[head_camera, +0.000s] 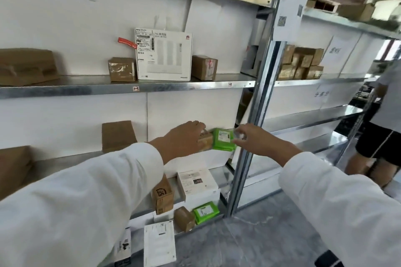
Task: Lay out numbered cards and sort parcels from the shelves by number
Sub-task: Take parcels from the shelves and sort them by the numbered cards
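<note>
Both my arms in white sleeves reach to the middle shelf (pixel 65 165). My left hand (pixel 184 138) lies over a small brown cardboard parcel (pixel 205 141), fingers curled on its top. Beside it stands a green parcel (pixel 223 139) with a white label; my right hand (pixel 253 136) pinches its right edge between thumb and fingers. The two parcels touch each other. Much of the brown parcel is hidden under my left hand.
Upper shelf holds a white labelled box (pixel 163 55) between two brown boxes (pixel 121 69) (pixel 204 67). Lower shelves carry an SF box (pixel 162 196), a white box (pixel 197 182), another green parcel (pixel 206 212). A steel upright (pixel 256 102) divides the racks. A person (pixel 382 128) stands at right.
</note>
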`<action>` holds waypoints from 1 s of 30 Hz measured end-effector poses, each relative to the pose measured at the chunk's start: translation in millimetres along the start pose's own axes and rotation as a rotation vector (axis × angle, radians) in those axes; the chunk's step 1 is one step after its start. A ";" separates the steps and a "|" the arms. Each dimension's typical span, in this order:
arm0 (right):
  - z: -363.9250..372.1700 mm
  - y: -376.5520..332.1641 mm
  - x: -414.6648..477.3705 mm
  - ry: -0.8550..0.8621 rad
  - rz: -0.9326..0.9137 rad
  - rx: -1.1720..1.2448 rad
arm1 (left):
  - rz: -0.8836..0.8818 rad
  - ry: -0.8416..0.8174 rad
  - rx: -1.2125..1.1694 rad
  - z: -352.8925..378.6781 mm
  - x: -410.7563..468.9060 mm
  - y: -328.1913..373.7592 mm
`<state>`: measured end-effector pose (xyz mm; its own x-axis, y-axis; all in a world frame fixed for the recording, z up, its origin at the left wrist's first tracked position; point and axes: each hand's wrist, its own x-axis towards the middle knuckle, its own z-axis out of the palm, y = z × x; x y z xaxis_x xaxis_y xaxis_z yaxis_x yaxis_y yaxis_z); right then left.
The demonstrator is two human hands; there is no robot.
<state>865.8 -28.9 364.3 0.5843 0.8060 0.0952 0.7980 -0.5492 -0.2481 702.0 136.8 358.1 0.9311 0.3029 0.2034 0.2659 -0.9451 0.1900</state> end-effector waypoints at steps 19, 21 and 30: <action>32.3 115.7 201.8 -0.084 0.125 0.041 | 0.019 -0.101 -0.069 94.5 261.4 -45.4; 40.1 131.4 216.3 -0.098 0.147 0.082 | -0.002 -0.135 -0.083 109.3 276.4 -48.4; 80.8 205.4 288.2 -0.237 0.111 0.128 | -0.223 -0.154 -0.167 171.6 319.6 -47.9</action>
<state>1186.2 108.5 262.9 0.6037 0.7802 -0.1637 0.6974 -0.6164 -0.3658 1029.6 257.8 249.2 0.8847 0.4661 -0.0061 0.4348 -0.8205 0.3711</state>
